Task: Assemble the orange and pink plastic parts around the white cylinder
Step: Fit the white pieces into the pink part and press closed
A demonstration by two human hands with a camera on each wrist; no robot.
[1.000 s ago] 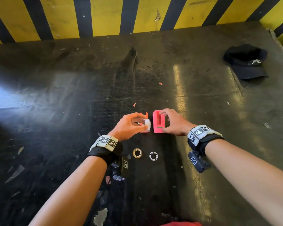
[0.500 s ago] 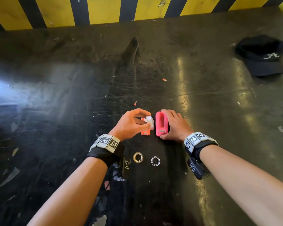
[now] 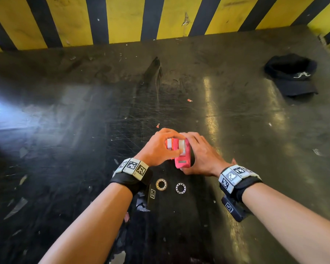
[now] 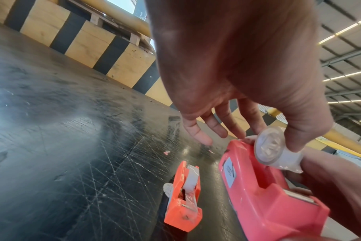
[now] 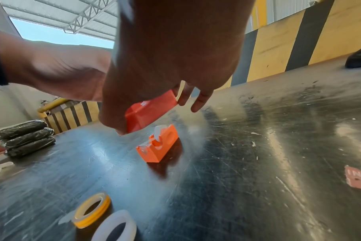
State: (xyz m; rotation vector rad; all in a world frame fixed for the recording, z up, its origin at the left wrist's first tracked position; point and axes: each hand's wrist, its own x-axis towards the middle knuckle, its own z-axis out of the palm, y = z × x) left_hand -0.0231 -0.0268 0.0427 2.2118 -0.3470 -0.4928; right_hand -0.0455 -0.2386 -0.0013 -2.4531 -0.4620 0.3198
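Note:
My left hand (image 3: 176,145) pinches the short white cylinder (image 4: 272,146) between thumb and forefinger, right over the slot of the pink part (image 4: 264,200). That pink part (image 3: 182,157) is tilted off the table, gripped from the right side by my right hand (image 3: 187,152). The orange part (image 4: 183,203) lies on the table just left of it, untouched, with a white piece seated in it. In the head view only a sliver of the orange part (image 3: 166,145) shows behind my left fingers. The right wrist view shows the pink part (image 5: 150,110) held above the orange part (image 5: 161,145).
Two tape rings lie near my wrists, a yellowish one (image 3: 161,184) and a white one (image 3: 180,188). A black cap (image 3: 291,75) sits at the far right. A yellow-and-black striped wall (image 3: 160,18) bounds the scratched dark table (image 3: 65,130). Black wrapped rolls (image 5: 25,137) lie off to the left.
My hands have closed together. The left hand has carried the white cylinder away from the orange part and over the pink part, which the right hand has lifted and tilted.

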